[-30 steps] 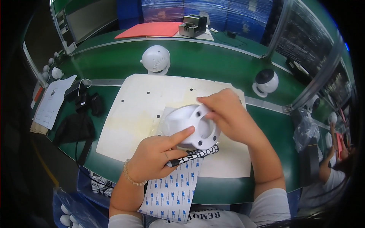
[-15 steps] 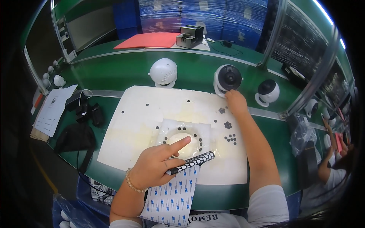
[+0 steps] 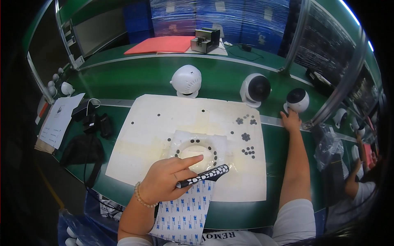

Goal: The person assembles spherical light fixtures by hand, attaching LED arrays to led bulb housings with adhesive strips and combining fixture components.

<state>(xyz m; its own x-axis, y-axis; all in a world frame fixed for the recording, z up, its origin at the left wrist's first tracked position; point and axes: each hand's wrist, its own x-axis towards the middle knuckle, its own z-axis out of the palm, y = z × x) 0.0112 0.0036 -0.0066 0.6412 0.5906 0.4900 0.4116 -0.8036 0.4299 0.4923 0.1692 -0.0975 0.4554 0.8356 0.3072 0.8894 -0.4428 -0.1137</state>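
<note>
My left hand (image 3: 170, 178) is closed around a curled adhesive sheet (image 3: 186, 213), with the index finger stretched out over the ring-shaped recess. The sheet's rolled upper edge is black with white round gaps; its white backing with blue print hangs below. My right hand (image 3: 292, 121) reaches far right, thumb apart from the other fingers, fingertips against the base of a white ball-shaped device (image 3: 297, 101) with a black front. Beneath my left index finger lies a clear-wrapped white pad (image 3: 220, 143) with a round recess, ringed by small black dots (image 3: 215, 158).
Two similar white devices, one left (image 3: 186, 80) and one middle (image 3: 255, 90), stand on the green strip behind the white board (image 3: 139, 143). More black dots (image 3: 246, 137) cluster on the board's right. Black adapters (image 3: 92, 123) and papers (image 3: 59, 119) lie left. Another person (image 3: 363, 180) sits far right.
My right hand has moved right, from the middle device's base to the right device's base. The white devices have all shifted rightward. My left hand stays nearly in place with the sheet.
</note>
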